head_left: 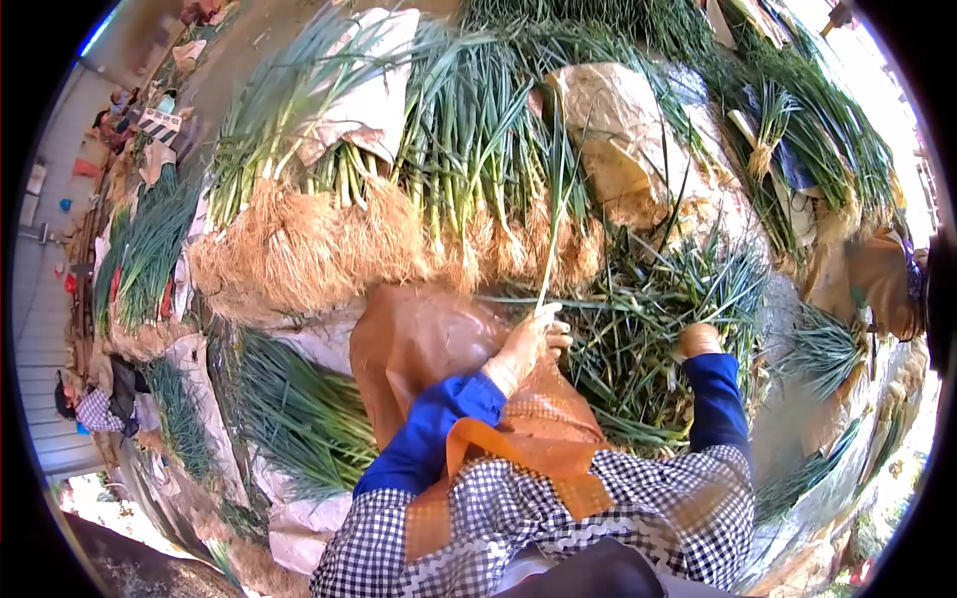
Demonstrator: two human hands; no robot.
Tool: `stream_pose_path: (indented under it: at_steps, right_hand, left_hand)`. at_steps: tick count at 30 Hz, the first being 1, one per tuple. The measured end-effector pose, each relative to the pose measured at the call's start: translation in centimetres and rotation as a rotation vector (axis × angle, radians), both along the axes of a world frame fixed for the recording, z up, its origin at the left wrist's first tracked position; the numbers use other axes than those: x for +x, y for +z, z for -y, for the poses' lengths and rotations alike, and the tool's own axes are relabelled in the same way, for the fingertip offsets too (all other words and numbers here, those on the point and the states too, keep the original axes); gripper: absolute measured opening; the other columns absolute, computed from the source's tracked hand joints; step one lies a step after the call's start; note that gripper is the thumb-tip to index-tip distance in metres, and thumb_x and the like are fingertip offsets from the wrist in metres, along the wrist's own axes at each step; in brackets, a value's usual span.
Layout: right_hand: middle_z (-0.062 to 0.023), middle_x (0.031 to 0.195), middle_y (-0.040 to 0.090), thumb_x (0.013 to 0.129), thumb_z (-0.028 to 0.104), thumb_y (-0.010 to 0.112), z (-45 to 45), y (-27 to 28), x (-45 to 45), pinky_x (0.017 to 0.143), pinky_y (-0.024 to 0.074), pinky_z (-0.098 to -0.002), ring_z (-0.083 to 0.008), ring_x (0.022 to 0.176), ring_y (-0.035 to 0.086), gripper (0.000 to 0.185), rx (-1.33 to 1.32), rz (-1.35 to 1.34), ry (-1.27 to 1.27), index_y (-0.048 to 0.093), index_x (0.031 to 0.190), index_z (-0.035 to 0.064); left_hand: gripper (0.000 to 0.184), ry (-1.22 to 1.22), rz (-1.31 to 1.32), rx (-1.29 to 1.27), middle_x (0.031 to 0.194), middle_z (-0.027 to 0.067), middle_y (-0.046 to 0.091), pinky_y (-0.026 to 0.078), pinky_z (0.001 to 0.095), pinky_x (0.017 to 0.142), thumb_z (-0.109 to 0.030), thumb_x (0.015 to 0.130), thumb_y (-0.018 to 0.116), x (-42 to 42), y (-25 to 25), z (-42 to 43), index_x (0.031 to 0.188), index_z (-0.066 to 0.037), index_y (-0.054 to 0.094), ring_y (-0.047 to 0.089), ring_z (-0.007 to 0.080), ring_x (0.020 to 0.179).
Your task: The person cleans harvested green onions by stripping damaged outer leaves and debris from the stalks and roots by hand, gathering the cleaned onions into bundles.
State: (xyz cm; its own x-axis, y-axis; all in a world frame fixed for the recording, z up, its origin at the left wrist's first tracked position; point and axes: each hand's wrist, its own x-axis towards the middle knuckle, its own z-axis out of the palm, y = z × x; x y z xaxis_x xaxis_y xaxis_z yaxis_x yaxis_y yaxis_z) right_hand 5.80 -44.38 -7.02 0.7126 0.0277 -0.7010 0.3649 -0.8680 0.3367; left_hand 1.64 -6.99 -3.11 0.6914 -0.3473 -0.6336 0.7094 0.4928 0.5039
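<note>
left hand (534, 347): closed round slender pale-green leafy stalk (549, 261) | likely light, bendy, bruisable; hold pale end | right hand (699, 341): looks curled, contents unclear

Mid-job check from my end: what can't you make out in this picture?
All in the head view:
Right hand: fingers out of sight beyond the back of the hand; whether it holds anything is unclear.
Stalk: its lower end is hidden by the left hand.
Leaf pile: what lies underneath is covered by the leaves.
Top greens: cut off by the upper edge.
Seated person at far left: too small to see the hands.
</note>
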Motion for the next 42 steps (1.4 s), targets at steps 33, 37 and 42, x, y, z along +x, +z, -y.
stream_pose_path:
  at_steps: [33,37,42]
  right_hand:
    - [-0.004,0.071,0.058,0.07,0.003,0.062,-21.4,13.1,14.0,0.056,0.0446,-0.0262,-0.0129,0.064,0.055,0.012,2.079,0.105,-0.946,0.059,0.082,0.0021]
    - [-0.012,0.09,0.063,0.076,0.0,0.056,-19.0,25.6,9.3,0.068,0.0517,-0.0253,-0.0158,0.079,0.062,0.034,2.137,0.267,-0.834,0.048,0.108,-0.0075]
    - [-0.0138,0.102,0.062,0.085,0.021,0.053,-18.3,16.6,8.2,0.072,0.0504,-0.0291,-0.0193,0.087,0.062,0.048,1.857,0.252,-0.825,0.037,0.122,-0.0068]
  left_hand:
    - [0.034,0.479,0.519,-0.017,0.064,0.0003,0.051,0.03,0.0169,0.035,-0.029,0.092,0.047,3.9,8.1,-9.6,0.113,-0.004,0.052,0.036,0.0046,0.041]
    - [0.028,0.545,0.549,-0.033,0.065,0.0003,0.051,0.029,0.0177,0.036,-0.022,0.093,0.045,4.0,8.5,-10.3,0.115,-0.005,0.052,0.035,0.0049,0.04]
    - [0.032,0.543,0.423,-0.176,0.068,0.0012,0.052,0.029,0.0173,0.035,-0.023,0.091,0.048,3.8,5.8,-8.0,0.118,-0.005,0.049,0.037,0.0057,0.041]
